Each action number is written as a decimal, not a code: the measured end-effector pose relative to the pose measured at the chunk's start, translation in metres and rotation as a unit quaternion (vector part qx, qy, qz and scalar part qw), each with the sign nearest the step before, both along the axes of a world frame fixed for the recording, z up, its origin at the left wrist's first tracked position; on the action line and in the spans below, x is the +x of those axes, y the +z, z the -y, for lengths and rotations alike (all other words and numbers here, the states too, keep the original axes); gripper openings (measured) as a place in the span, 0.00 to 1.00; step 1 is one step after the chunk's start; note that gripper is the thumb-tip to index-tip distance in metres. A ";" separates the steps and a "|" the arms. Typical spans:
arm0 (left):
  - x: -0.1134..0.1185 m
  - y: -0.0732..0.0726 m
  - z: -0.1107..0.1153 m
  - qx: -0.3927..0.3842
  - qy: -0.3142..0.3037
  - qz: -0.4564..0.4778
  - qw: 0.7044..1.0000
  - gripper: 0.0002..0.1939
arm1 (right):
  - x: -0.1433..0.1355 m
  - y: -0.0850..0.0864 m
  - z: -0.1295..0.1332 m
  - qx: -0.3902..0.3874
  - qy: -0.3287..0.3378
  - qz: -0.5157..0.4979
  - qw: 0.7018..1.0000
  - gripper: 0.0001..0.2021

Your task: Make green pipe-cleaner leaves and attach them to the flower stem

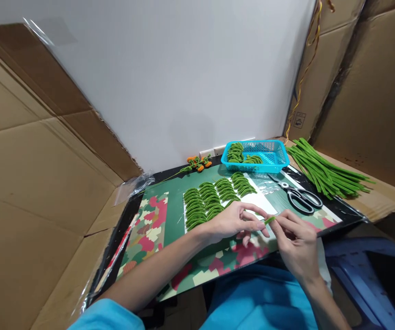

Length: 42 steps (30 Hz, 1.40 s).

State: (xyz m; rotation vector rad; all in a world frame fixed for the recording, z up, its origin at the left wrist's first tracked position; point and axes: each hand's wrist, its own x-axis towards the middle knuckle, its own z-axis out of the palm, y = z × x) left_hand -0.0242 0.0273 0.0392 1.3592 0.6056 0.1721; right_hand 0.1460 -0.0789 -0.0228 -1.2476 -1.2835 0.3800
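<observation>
Between my two hands, above the front of the board, is a short green pipe cleaner piece [269, 220]. My left hand [232, 221] pinches its left end between thumb and fingers, the other fingers loosely spread. The other end is in the closed fingertips of my right hand [297, 240]. Just beyond my left hand lies a white sheet [257, 202] bearing rows of curved green pipe cleaner pieces [194, 208]; my hand and wrist hide part of the nearer rows.
Black-handled scissors [302, 198] lie right of the sheet. A blue basket [276, 168] with curved green pieces stands behind. Long green pipe cleaners [324, 169] lie at right, orange-and-green flowers [200, 163] at the back. Cardboard walls [46, 160] flank the table; a blue stool [352, 270] is at lower right.
</observation>
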 end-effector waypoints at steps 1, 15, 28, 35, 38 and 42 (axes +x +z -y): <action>0.000 -0.001 0.001 -0.002 0.007 0.001 1.000 0.34 | 0.001 0.000 0.000 -0.020 0.014 -0.023 0.999 0.14; 0.004 0.001 0.005 0.020 0.076 0.063 0.995 0.30 | 0.003 -0.004 -0.007 -0.056 0.098 -0.274 0.955 0.24; 0.000 0.002 -0.003 0.011 0.040 0.061 0.997 0.25 | 0.034 -0.001 -0.001 -0.073 0.143 -0.134 0.978 0.10; 0.000 0.002 -0.004 -0.020 0.027 0.064 0.997 0.24 | 0.037 -0.006 -0.001 -0.036 0.145 -0.062 0.987 0.11; 0.000 0.001 -0.004 -0.028 0.022 0.068 0.997 0.24 | 0.036 -0.006 0.000 -0.029 0.154 -0.057 0.986 0.10; 0.000 0.002 -0.003 -0.009 0.006 0.060 0.998 0.25 | 0.035 -0.007 0.000 -0.007 0.146 -0.068 0.987 0.10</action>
